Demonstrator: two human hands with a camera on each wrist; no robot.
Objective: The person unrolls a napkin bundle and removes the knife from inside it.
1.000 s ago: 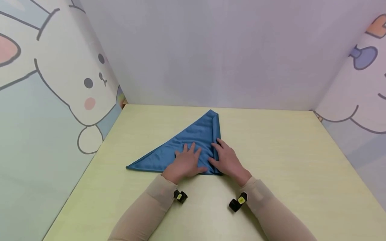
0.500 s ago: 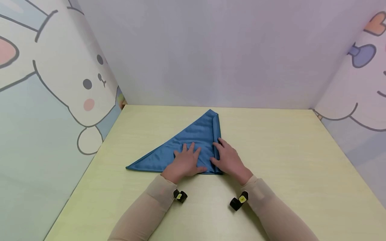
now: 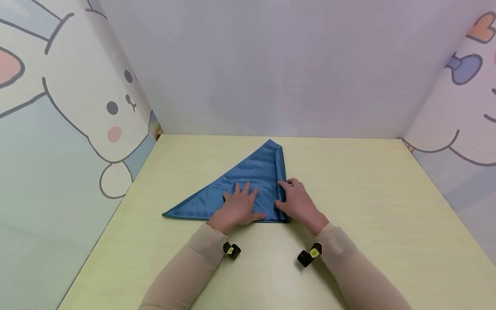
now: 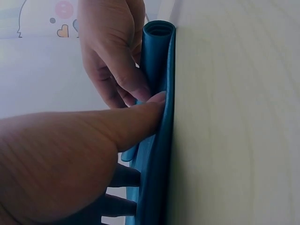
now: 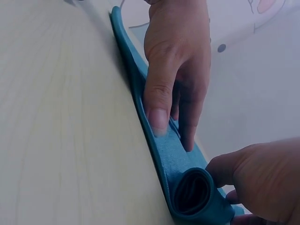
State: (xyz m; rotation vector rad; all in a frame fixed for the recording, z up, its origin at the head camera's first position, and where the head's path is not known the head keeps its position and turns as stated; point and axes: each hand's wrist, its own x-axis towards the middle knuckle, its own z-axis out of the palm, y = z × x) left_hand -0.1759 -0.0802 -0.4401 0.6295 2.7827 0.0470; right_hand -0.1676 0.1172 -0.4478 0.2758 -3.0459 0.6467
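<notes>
Cloth (image 3: 248, 170), blue and triangular, lies beneath a spread left hand (image 3: 236, 209); at its three o'clock edge, the right hand (image 3: 300, 203) grips a roll (image 3: 280, 165).

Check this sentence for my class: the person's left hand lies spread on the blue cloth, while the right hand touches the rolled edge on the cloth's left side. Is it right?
Not quite: the rolled edge is on the right side of the blue cloth, as the head view shows. The left hand and right hand are described correctly.
</notes>
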